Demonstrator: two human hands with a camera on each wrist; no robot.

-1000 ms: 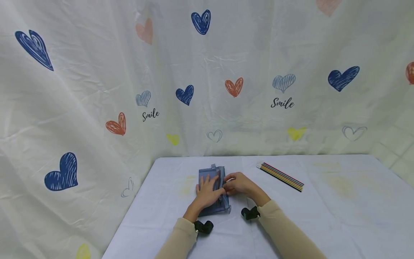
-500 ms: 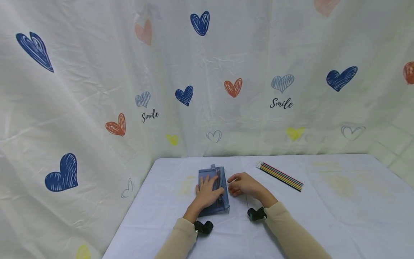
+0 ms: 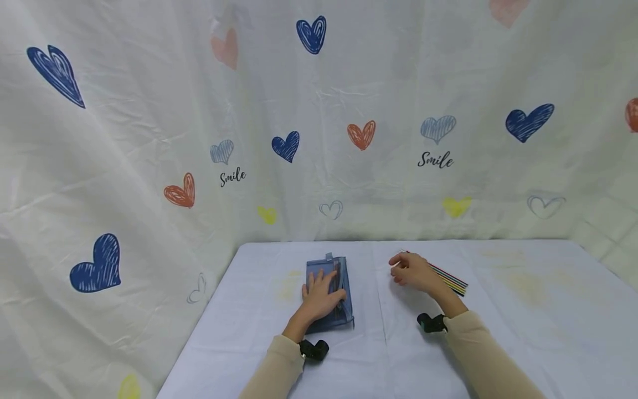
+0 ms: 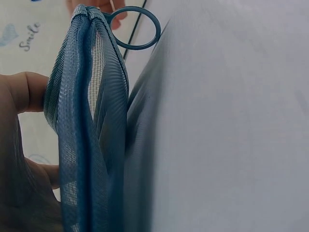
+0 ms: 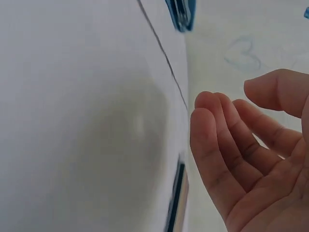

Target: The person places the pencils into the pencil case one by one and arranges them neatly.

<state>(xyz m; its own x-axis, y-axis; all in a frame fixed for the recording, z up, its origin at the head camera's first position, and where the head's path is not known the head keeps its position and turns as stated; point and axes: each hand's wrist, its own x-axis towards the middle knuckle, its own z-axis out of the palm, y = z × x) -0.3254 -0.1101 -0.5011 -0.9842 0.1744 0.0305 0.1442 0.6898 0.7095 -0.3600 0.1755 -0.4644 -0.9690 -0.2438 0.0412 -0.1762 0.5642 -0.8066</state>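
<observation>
A blue mesh zip pouch [image 3: 348,293] lies on the table with slim things showing inside it. My left hand [image 3: 319,299] rests spread on top of the pouch, holding nothing in its fingers. In the left wrist view, the pouch's zip edge [image 4: 83,125] faces the camera, and a blue ring [image 4: 159,31] sticks out at its far end. My right hand [image 3: 417,272] hovers over the near-left part of a row of coloured pencils [image 3: 452,282], hiding their left ends. Its fingers [image 5: 207,140] are loosely bent, with the thumb apart and nothing held.
White cloth covers the table [image 3: 528,332]. Behind it hangs a white curtain [image 3: 389,72] printed with hearts and words. A black wrist camera [image 3: 314,350] sits at the left cuff and another black camera [image 3: 431,322] at the right cuff.
My right hand has left the pouch's right edge and moved right to the pencils. The left hand has stayed in place on the pouch.
</observation>
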